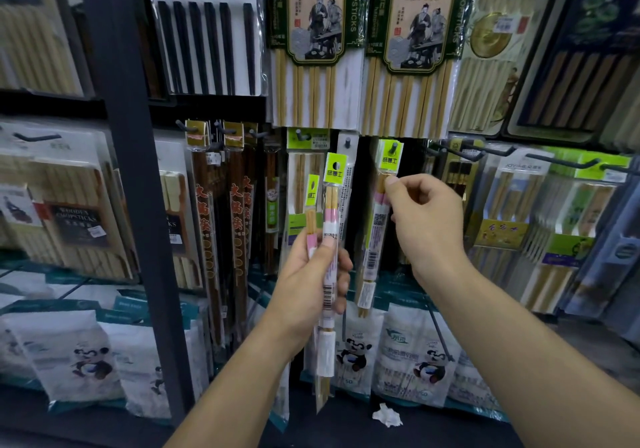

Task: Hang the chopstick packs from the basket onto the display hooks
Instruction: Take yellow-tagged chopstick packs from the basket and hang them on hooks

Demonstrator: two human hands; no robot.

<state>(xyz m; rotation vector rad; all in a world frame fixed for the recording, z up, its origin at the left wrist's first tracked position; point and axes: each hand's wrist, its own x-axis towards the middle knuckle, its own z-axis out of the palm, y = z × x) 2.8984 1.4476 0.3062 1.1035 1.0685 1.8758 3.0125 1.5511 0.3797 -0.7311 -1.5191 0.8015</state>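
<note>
My left hand (313, 271) grips two slim chopstick packs (330, 212) with lime-green header cards and pink-and-white bands, held upright in front of the display. My right hand (424, 221) pinches a third pack of the same kind (375, 236) just below its green header (391, 155). That header sits on a dark display hook (394, 146), and the pack hangs at a slight slant. A bare hook (347, 141) shows to the left of it, above the packs in my left hand. The basket is out of view.
Larger bamboo chopstick packs (317, 46) hang on the row above. Dark red-brown chopstick packs (221, 212) hang to the left, beside a dark upright post (131, 170). Long bare hooks (561, 162) jut out at the right. Panda-printed bags (412, 350) stand below, with crumpled paper (387, 414) on the floor.
</note>
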